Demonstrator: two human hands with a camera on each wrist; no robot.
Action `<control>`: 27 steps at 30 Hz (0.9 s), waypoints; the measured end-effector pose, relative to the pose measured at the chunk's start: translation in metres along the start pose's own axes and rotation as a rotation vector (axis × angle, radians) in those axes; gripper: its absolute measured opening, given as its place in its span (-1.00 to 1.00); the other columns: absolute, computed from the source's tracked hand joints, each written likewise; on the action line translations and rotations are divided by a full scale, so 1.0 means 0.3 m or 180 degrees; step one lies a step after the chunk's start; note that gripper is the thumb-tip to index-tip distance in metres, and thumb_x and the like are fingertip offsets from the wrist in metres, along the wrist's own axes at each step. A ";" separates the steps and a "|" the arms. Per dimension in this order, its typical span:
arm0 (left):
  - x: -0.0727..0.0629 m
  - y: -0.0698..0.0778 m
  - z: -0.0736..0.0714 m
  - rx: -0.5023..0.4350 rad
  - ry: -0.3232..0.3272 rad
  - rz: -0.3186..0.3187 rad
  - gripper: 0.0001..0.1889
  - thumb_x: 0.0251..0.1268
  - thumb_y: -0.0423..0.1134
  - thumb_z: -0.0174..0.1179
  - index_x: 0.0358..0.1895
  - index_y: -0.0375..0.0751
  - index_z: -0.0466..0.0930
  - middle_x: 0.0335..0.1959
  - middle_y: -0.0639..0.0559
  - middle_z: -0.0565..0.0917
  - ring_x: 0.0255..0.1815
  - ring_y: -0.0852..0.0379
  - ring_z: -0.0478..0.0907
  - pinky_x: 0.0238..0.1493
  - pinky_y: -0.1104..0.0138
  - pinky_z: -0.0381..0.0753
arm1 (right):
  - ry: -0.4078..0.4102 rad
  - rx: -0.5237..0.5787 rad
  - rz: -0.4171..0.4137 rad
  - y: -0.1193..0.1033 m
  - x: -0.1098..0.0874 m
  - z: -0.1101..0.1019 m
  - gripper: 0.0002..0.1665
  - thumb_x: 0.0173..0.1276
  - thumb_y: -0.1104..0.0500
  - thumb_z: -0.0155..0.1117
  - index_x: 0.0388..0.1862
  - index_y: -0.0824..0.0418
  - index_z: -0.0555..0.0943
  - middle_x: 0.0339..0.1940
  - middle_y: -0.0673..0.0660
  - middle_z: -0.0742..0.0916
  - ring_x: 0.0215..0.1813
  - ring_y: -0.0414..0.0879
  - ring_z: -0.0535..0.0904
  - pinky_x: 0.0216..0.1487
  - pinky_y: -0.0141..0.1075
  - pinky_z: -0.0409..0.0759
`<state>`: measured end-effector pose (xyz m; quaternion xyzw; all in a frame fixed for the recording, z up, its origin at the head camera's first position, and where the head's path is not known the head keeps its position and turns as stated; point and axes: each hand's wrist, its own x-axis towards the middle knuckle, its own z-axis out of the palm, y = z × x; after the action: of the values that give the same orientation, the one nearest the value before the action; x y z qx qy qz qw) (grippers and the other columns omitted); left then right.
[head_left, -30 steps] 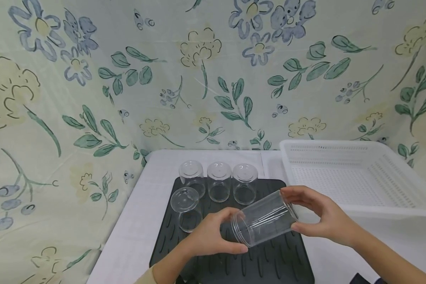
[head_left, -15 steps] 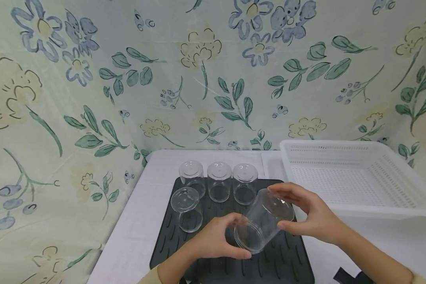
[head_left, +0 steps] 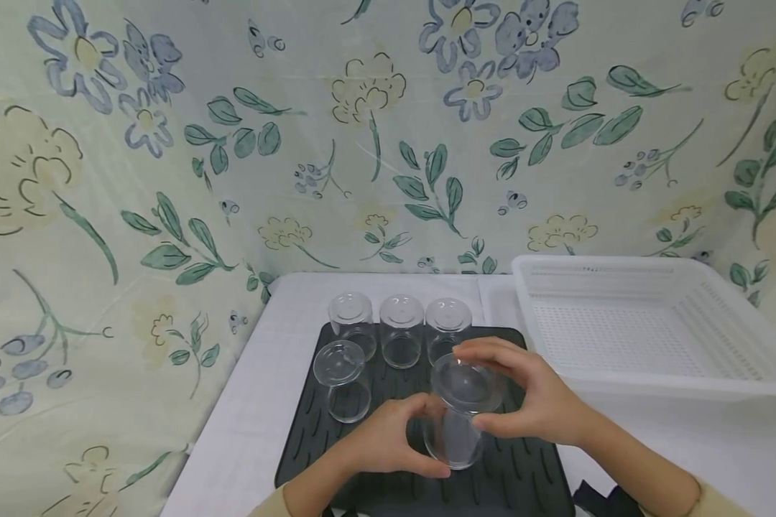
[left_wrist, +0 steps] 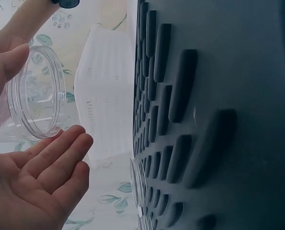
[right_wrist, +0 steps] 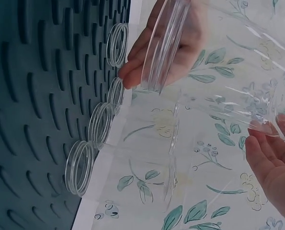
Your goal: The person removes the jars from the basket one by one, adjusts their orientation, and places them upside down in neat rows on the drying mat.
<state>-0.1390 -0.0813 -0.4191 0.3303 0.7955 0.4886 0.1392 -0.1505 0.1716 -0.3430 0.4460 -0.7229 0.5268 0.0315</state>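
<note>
In front of me a clear jar (head_left: 454,438) with a threaded mouth is held over the black ridged mat (head_left: 511,485), its base up and mouth down, slightly tilted. My right hand (head_left: 530,395) pinches the base end between thumb and fingers. My left hand (head_left: 388,439) curves round the mouth end, thumb on the near side. The left wrist view shows the jar's threaded rim (left_wrist: 41,93) between that thumb and the fingers (left_wrist: 61,153), apart from the mat. Several similar jars (head_left: 341,384) stand mouth down on the mat, three in a back row and one nearer left.
A white perforated plastic basket (head_left: 672,384) stands on the white tabletop (head_left: 239,402) at the right. Floral cloth (head_left: 362,179) hangs behind and at the left. Something dark, partly out of frame, shows at the lower right (head_left: 604,499).
The jar has swung from lying nearly sideways to almost upright, base up. My right hand has moved left with the base; the left hand has stayed nearly in place at the mouth.
</note>
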 end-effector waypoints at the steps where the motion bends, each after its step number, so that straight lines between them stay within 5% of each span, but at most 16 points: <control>1: -0.004 -0.001 -0.003 0.0026 0.0028 -0.0002 -0.40 0.04 -0.03 0.48 0.19 0.08 0.47 0.11 0.35 0.57 0.18 0.30 0.49 0.24 0.23 0.43 | -0.0004 0.0002 -0.0005 0.001 0.004 0.004 -0.19 -0.04 0.44 0.53 0.26 0.26 0.49 0.22 0.24 0.55 0.24 -0.11 0.48 0.22 -0.31 0.47; 6: -0.030 -0.008 -0.021 0.0134 0.0129 -0.0116 -0.35 0.05 0.01 0.47 0.25 0.13 0.43 0.16 0.35 0.54 0.21 0.26 0.47 0.25 0.12 0.43 | 0.0018 -0.0029 -0.0030 0.011 0.026 0.019 -0.19 -0.05 0.41 0.56 0.26 0.26 0.50 0.23 0.22 0.56 0.25 -0.10 0.49 0.23 -0.30 0.47; 15: -0.137 -0.025 -0.059 0.0584 0.0213 -0.0766 -0.22 0.05 0.16 0.42 0.35 -0.04 0.40 0.27 0.17 0.50 0.27 0.09 0.45 0.20 0.02 0.46 | 0.0168 -0.0102 0.0138 0.060 0.058 0.046 -0.22 -0.01 0.35 0.57 0.25 0.25 0.52 0.24 0.18 0.56 0.26 -0.12 0.47 0.23 -0.35 0.45; 27: -0.340 -0.039 -0.171 0.0987 -0.0033 -0.0960 -0.29 0.08 0.21 0.38 0.24 -0.12 0.53 0.16 0.18 0.58 0.22 0.15 0.49 0.18 0.13 0.49 | 0.0197 -0.0113 0.0531 0.154 0.096 0.108 -0.24 0.04 0.19 0.60 0.27 0.15 0.53 0.27 0.09 0.55 0.27 -0.13 0.45 0.27 -0.36 0.41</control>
<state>-0.0956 -0.1877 -0.4148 0.2275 0.9008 0.3323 0.1624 -0.1853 0.1306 -0.3764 0.3671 -0.7654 0.5283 0.0178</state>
